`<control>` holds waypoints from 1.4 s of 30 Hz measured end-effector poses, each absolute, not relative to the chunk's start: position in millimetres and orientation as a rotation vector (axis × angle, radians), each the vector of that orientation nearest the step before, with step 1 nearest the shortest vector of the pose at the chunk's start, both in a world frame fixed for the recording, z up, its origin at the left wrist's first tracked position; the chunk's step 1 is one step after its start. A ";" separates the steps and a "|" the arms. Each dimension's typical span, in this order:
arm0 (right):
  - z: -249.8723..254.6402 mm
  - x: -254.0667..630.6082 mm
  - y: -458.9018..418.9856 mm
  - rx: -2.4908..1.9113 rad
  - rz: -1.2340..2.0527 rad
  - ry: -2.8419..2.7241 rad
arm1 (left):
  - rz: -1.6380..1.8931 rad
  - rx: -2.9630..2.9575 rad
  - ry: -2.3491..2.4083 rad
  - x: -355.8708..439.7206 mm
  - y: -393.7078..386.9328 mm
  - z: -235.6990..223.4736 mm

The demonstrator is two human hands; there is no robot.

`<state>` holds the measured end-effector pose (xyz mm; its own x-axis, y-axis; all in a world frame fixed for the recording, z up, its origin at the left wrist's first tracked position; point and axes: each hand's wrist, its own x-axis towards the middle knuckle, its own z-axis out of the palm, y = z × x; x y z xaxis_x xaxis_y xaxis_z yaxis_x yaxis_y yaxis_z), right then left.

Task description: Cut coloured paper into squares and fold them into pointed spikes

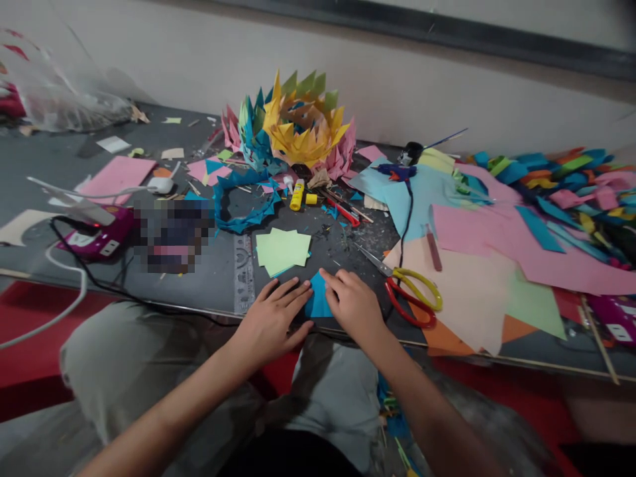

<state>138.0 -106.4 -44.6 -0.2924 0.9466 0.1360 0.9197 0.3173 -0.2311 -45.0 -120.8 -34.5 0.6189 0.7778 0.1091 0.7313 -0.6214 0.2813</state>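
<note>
A small piece of folded blue paper (pixel 319 301) lies flat at the table's front edge, between my two hands. My left hand (pixel 275 311) rests on the table with fingers spread, its fingertips at the paper's left side. My right hand (pixel 352 299) presses on the paper's right side; its index finger points to the top corner and the other fingers curl under. Just beyond sits a stack of light green paper squares (pixel 283 250), with a bit of blue showing beneath. A clear ruler (pixel 243 271) lies left of the stack. Scissors (pixel 410 291) with red and yellow handles lie to the right.
Folded-paper rings in yellow (pixel 303 147) and blue (pixel 243 222) stand at the back. A yellow glue stick (pixel 297 195), a glue gun (pixel 397 172) with its cord and coloured sheets (pixel 467 285) lie around. A purple power strip (pixel 99 232) with cables is at left.
</note>
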 end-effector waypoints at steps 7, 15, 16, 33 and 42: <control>-37.3 155.6 -116.8 -1.476 0.586 -2.122 | 0.465 2.673 1.300 -38.9 -121.5 -41.4; -43.2 159.1 -138.8 -1.726 0.529 -1.914 | 0.524 2.621 1.499 -19.6 -128.7 -28.5; -42.9 158.1 -137.5 -1.709 0.566 -1.899 | 0.521 2.599 1.532 -18.0 -126.3 -25.8; -36.4 155.0 -115.0 -1.487 1.114 -1.292 | 0.795 1.526 1.140 -11.3 -81.4 -26.6; -30.1 167.2 -103.3 -1.649 1.114 -1.677 | 0.612 1.905 1.471 -17.4 -80.9 -24.5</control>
